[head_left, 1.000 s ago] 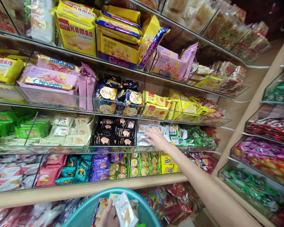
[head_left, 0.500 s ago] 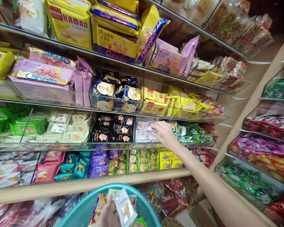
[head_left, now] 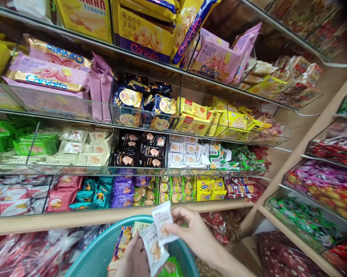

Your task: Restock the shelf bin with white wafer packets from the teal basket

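Observation:
My right hand pinches a small white snack packet between thumb and fingers. Just below and left of it, a second white snack packet with a biscuit picture rests in my left hand, whose fingers are partly hidden behind it. The two packets overlap. Both hands are over a teal basket. Inside the basket are a blue-and-orange packet, a pale packet and a green packet, partly covered by my hands.
Shelves of wrapped snacks rise in front, divided by clear panels. White packets sit beside black packets. Below runs a wooden shelf edge. Another rack stands at the right, and bagged goods lie under the shelf at the left.
My right hand has come down from the compartment of white packets, bringing one packet to my left hand over the basket. The view has shifted slightly.

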### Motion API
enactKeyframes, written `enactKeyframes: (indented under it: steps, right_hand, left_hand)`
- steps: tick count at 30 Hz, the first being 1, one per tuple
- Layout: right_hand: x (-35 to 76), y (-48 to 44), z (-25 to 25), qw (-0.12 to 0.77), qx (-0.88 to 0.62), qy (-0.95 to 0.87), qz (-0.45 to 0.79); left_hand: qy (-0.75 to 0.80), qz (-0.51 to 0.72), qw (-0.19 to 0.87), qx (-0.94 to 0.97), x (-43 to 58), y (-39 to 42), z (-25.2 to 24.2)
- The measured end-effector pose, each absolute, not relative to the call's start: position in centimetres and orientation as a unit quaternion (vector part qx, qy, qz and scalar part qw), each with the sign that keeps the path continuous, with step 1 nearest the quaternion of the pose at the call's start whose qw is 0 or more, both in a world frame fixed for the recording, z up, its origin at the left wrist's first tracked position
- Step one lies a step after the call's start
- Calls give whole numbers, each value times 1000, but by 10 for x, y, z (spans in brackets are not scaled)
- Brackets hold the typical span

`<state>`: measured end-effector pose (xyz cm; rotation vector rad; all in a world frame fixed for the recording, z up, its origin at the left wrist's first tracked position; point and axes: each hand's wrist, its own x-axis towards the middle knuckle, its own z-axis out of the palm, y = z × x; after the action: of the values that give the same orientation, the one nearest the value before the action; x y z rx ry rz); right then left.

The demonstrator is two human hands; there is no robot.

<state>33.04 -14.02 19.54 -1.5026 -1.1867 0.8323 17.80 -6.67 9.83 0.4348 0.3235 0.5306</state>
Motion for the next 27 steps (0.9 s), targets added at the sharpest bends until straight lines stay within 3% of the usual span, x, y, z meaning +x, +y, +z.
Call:
enactKeyframes:
  steps: [5, 12, 27]
  right_hand:
    - [317, -140, 164, 495, -626, -437, 415]
    - [316, -134, 147, 487, -648, -419, 409]
    - [313, -132, 151, 345, -749, -519, 225]
  left_hand:
    - [134, 257, 931, 222, 181, -70, 98]
    - [163, 254, 927, 223, 179, -67, 90]
    - [175, 245, 931, 206, 182, -52, 60]
